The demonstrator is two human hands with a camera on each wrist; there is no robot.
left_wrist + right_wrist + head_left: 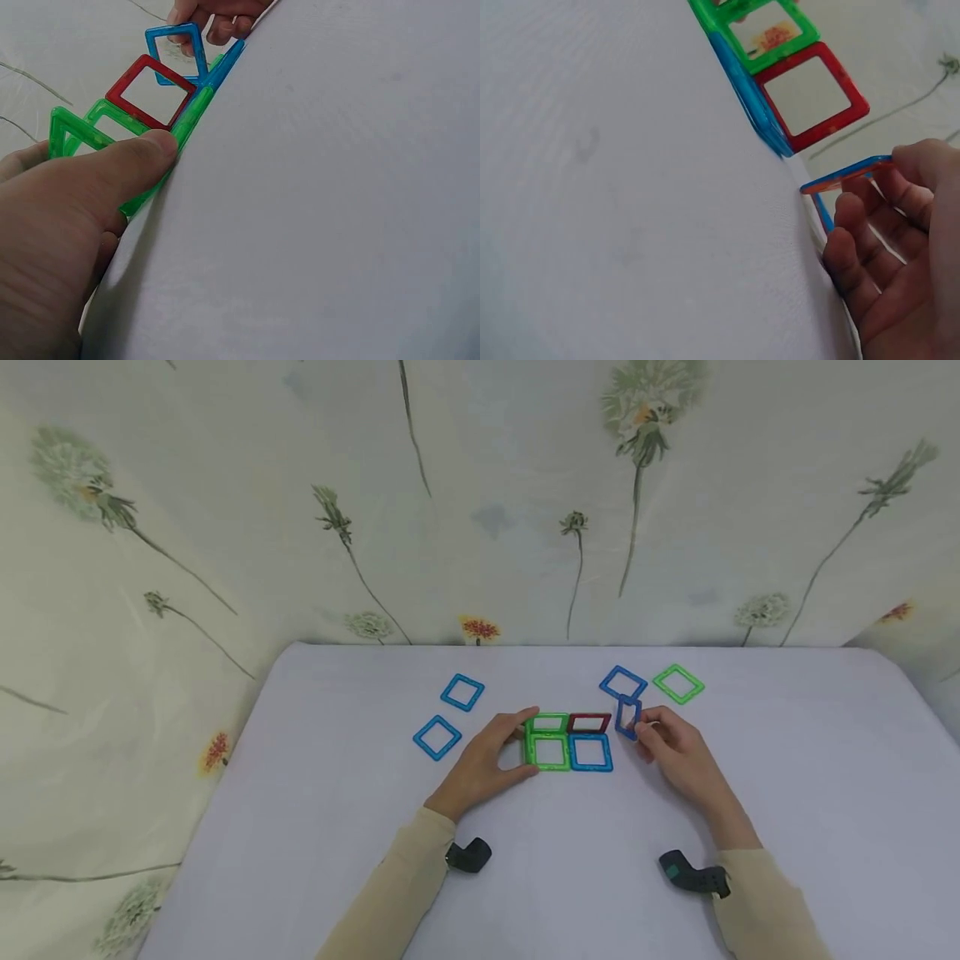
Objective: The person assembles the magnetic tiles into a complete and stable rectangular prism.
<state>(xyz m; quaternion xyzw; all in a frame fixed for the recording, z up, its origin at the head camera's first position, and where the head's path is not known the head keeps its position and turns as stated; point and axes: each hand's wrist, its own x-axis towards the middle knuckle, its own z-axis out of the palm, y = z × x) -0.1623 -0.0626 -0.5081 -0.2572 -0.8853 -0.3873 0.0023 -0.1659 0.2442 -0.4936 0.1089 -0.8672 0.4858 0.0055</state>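
Square magnetic tiles stand joined on the white table. Two lie flat in front, a green tile [551,767] and a blue tile [592,768]. Behind them rise another green tile [551,716] and a red tile [846,77]. A green side tile [527,747] stands upright at the left end. My left hand [487,760] grips this end between thumb and fingers; its fingertips are partly hidden. Just right of the joined tiles, my right hand [682,752] pinches a loose blue square tile [199,52], held tilted on edge and apart from the red tile.
Left of the joined tiles lie an upper blue tile [450,685] and a lower blue tile [426,727]. At the back right are a third blue tile [632,674] and a loose green tile [665,672]. A flower-patterned cloth [495,568] hangs behind the table.
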